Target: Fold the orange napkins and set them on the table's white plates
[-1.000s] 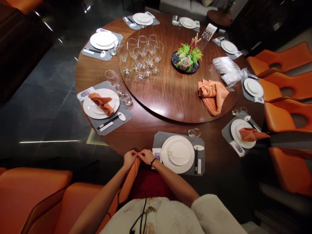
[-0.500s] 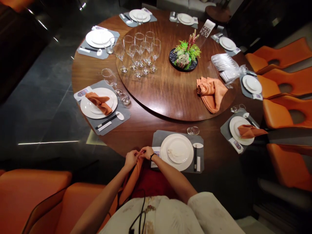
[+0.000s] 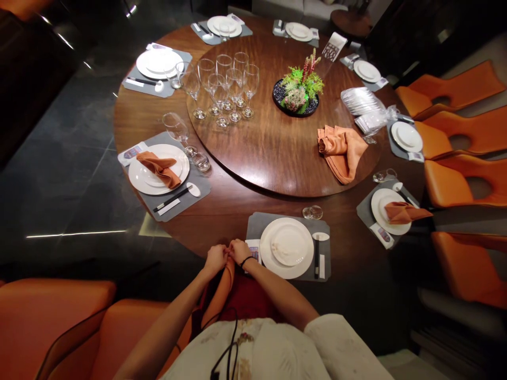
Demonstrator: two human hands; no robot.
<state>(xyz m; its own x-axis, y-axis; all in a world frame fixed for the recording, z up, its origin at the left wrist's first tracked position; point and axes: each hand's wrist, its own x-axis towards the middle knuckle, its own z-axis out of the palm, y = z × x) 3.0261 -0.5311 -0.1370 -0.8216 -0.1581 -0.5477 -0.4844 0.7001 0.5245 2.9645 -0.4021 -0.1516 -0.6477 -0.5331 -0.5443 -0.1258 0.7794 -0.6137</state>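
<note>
Close together at the table's near edge, my left hand [image 3: 216, 258] and my right hand [image 3: 239, 252] are both closed on the top of an orange cloth napkin [image 3: 222, 291]. The napkin hangs down from my fingers in a narrow length towards my lap. To the right of my hands lies a white plate [image 3: 266, 252] with a smaller plate [image 3: 291, 248] on it, upon a grey placemat [image 3: 257, 219]. A printed white packet [image 3: 253, 248] is partly covered by my right wrist. Chopsticks [image 3: 317, 258] lie on the mat's right side.
Folded orange napkins [image 3: 159, 170] sit on the plates to the left and right. On the turntable [image 3: 253, 158] are several wine glasses [image 3: 233, 87], a plant centrepiece [image 3: 297, 95], stacked napkins [image 3: 343, 150] and plastic-wrapped packs [image 3: 362, 105]. Orange chairs [image 3: 463, 179] stand around.
My hands remain pinched on the napkin, with the fingers slightly shifted. The napkin's hanging part has swung a little to the right. The whole view has moved slightly.
</note>
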